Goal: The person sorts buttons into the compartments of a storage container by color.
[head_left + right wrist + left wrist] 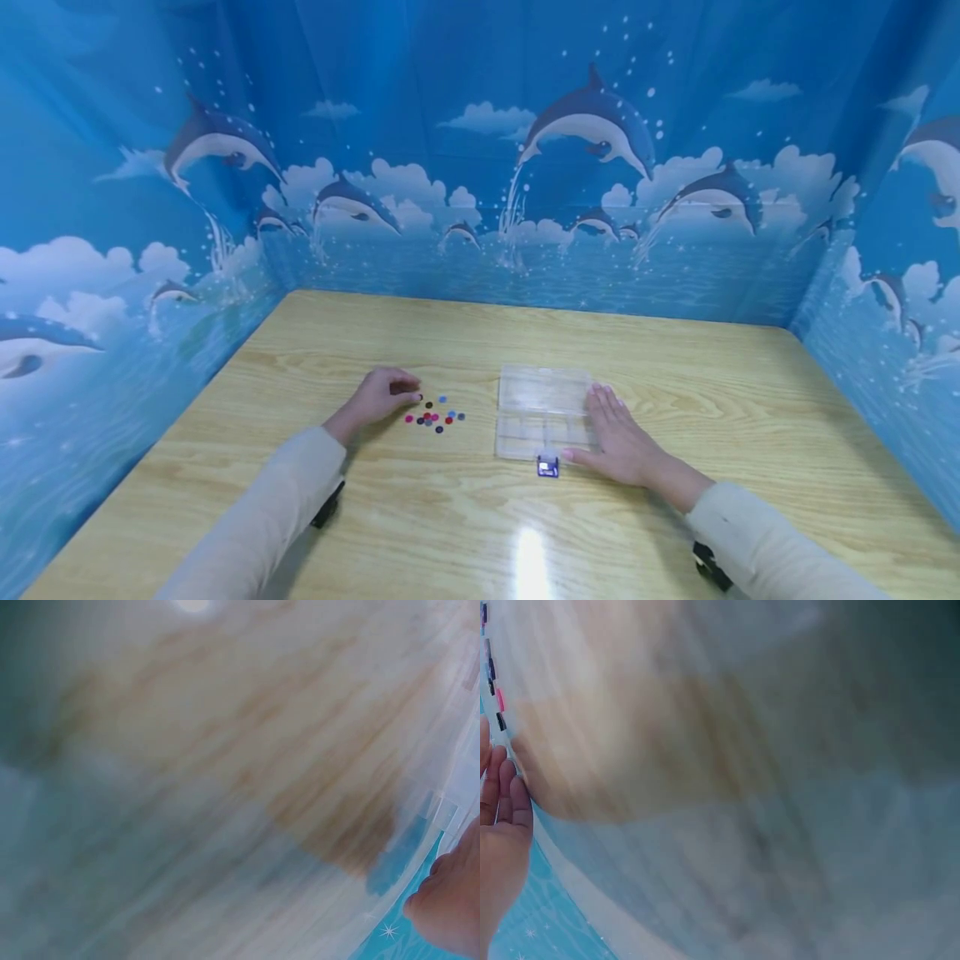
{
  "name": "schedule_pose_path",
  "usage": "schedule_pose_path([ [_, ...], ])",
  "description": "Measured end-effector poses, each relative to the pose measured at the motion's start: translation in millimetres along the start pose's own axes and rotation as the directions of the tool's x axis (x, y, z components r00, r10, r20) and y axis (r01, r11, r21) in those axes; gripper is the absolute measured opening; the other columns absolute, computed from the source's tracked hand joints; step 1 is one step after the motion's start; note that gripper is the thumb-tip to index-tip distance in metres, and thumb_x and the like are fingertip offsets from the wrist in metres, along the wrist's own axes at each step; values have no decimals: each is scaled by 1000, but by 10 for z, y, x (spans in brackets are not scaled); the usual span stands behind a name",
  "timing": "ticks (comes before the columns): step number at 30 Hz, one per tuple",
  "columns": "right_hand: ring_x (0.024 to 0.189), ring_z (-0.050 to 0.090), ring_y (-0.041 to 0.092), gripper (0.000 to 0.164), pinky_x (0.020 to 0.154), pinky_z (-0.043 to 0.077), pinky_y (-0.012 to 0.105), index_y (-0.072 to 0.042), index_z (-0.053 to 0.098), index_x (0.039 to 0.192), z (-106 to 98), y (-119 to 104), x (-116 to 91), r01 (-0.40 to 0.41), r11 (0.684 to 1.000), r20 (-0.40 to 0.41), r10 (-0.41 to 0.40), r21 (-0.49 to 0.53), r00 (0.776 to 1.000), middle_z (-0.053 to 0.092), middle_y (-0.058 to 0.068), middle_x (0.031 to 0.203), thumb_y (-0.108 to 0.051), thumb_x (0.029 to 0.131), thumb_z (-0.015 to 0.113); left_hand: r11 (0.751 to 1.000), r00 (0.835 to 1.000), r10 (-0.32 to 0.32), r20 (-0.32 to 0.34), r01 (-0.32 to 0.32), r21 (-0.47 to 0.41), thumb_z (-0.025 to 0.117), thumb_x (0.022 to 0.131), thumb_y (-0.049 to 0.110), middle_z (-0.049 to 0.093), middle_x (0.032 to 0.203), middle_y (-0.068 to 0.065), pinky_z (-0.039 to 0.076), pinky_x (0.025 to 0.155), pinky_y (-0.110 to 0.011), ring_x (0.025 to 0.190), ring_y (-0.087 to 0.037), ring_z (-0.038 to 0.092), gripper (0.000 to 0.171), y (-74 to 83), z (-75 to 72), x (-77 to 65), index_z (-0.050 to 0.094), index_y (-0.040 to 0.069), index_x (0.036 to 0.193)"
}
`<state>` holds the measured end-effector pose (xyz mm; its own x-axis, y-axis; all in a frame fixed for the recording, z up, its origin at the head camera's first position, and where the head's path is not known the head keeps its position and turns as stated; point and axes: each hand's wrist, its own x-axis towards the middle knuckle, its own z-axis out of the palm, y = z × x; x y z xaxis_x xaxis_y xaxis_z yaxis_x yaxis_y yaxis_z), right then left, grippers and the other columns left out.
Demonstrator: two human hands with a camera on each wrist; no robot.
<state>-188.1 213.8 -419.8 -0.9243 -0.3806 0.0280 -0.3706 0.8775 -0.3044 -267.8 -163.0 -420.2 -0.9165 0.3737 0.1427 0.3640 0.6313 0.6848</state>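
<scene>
My left hand [378, 396] reaches to the left side of several small coloured buttons or discs [435, 417] on the table. Its thumb and forefinger are close to a dark disc at the group's edge; no disc shows between them. In the left wrist view, the fingers of the left hand [506, 799] are slightly bent near a black disc [501, 721]. To the right of the discs is a clear plastic compartment box [521, 427], its lid [543, 390] folded back. My right hand [626, 442] rests along the box's right side with fingers extended.
A small purple-blue tag [547, 466] lies at the box's front edge. The wood-grain table [420, 517] ends at the back and sides against a blue dolphin-printed cloth [465, 167].
</scene>
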Motion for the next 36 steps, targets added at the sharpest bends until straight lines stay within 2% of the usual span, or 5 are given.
schedule_pose_path([
  [22,140,6,45,96,114,11,54,14,12,141,7,6,-6,0,1000,5,0,9,1000,8,31,150,-55,86,52,997,1000,-16,8,15,73,68,78,2,64,84,-13,51,74,-30,79,-20,58,8,96,8,40,67,-1,85],
  [30,140,6,45,96,113,12,54,13,12,141,8,7,-5,-1,1000,5,1,8,1000,8,31,150,-55,86,51,997,998,69,3,-69,30,74,77,16,62,78,-6,49,68,-26,72,-15,55,11,-158,63,119,68,7,78],
  [33,140,6,46,96,113,12,54,13,12,141,8,4,-4,-2,1000,4,2,7,1000,8,31,150,-55,86,51,999,999,36,5,-36,27,72,77,13,62,79,-7,48,69,-27,74,-16,55,9,-127,53,110,68,6,78],
  [34,140,6,46,96,113,12,55,13,12,142,8,3,-4,-2,1000,4,2,7,1000,8,31,150,-55,86,51,999,1000,-5,13,5,44,71,77,9,63,80,-10,49,71,-29,75,-19,56,7,-6,20,71,67,3,79],
  [36,140,6,46,96,113,12,55,13,12,142,8,1,-4,-3,1000,3,3,7,1000,8,31,150,-55,86,51,997,1000,-9,10,8,72,69,79,7,63,80,-12,49,70,-29,75,-19,56,7,18,11,60,67,0,81],
])
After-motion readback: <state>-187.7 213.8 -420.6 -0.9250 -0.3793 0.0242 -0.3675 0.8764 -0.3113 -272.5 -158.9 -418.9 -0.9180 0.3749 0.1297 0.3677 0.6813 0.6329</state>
